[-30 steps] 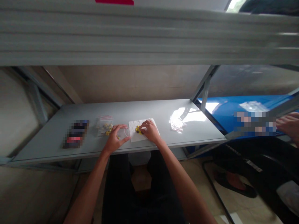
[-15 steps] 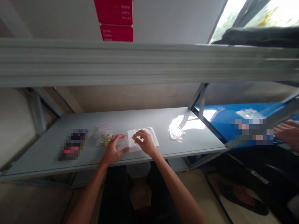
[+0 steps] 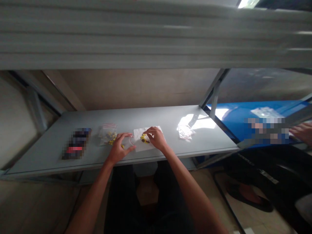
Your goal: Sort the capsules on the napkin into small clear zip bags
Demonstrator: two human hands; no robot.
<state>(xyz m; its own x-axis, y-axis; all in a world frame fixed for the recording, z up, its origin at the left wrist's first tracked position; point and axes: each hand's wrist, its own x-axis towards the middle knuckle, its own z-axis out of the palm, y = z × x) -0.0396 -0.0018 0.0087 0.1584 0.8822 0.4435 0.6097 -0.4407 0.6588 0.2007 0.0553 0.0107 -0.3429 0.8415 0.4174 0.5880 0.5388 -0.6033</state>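
My left hand [image 3: 119, 149] is at a small clear plastic bag, its thumb and fingers curved around the bag's mouth [image 3: 131, 140]. A few yellow pieces [image 3: 122, 147] show by its palm. To the right, a white cloth or paper sheet [image 3: 139, 148] lies flat near the table's front edge. Small yellow and dark pieces [image 3: 143, 138] lie on it in a loose cluster. Over the sheet's right part is my right hand [image 3: 156, 136], fingers bent and slightly apart beside the pieces; nothing shows in them.
Left of my hands lies a clear zip bag [image 3: 107, 135] with yellow pieces, and beyond it a blurred dark item [image 3: 77, 143]. Shiny clear bags [image 3: 185, 131] lie to the right. A grey shelf beam [image 3: 146, 39] crosses above. Another person's hand [image 3: 302, 133] is at the blue table [image 3: 236, 112].
My right hand has shifted up and to the right, uncovering more of the yellow and dark pieces. My left hand stays at the bag. The view has tilted down.
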